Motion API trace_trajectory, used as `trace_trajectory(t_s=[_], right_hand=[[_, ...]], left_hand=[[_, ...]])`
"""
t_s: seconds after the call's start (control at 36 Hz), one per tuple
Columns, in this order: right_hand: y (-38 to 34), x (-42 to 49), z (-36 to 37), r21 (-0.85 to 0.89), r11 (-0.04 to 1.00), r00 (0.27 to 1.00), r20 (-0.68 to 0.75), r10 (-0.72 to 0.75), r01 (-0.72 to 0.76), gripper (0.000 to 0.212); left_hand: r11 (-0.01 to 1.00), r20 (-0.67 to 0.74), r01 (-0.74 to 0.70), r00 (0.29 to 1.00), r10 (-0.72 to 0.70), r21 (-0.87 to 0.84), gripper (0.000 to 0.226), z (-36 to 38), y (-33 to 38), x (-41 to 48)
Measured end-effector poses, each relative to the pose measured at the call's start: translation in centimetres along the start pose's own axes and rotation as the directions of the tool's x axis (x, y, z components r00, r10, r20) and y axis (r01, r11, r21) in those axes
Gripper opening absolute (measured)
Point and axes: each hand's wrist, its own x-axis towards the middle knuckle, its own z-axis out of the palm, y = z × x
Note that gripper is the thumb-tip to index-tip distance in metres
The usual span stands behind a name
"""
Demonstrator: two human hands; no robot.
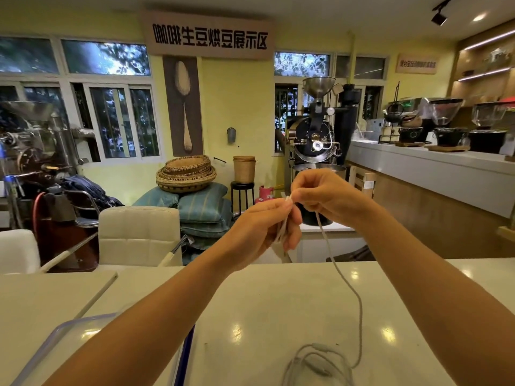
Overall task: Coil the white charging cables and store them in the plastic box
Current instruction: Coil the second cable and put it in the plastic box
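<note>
Both hands are raised above the white table. My left hand grips several folded loops of a white charging cable, which stick out by its fingers. My right hand pinches the same cable just above those loops. From there the cable hangs down to the table and ends in a loose heap near the front edge. The clear plastic box with a blue trim sits at the lower left, partly hidden by my left forearm.
A flat white board lies on the table at the left. Two white chairs stand behind the table. A long counter with coffee machines runs along the right. A coffee roaster stands behind my hands.
</note>
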Motion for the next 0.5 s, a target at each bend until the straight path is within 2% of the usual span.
trace_trajectory(t_s=[0.11,0.25,0.33,0.39,0.5], right_hand=[[2.7,0.5,0.2,0.316,0.949,1.000,-0.015,-0.019,0.022,0.036],[5.6,0.8,2.5,0.418,0.908,0.990,-0.129,0.050,0.009,0.050],[5.5,0.4,4.8,0.497,0.867,0.972,-0.190,0.137,-0.025,0.029],[5.4,0.0,6.0,0.478,0.873,0.952,-0.212,0.221,-0.096,0.029],[5.5,-1.2,7.9,0.253,0.931,0.948,-0.115,0.298,-0.263,0.023]], left_hand=[[0.993,0.058,0.001,0.998,0.005,-0.117,0.032,0.4,0.4,0.1],[0.982,0.042,-0.031,0.998,0.039,-0.187,0.033,1.0,0.7,0.7],[0.976,-0.011,-0.038,0.999,0.036,-0.212,0.035,1.1,0.8,1.1],[0.982,-0.060,-0.041,0.998,0.030,-0.186,0.034,0.9,0.7,1.4],[0.998,-0.197,-0.056,0.978,0.063,0.043,0.031,0.3,0.6,2.2]])
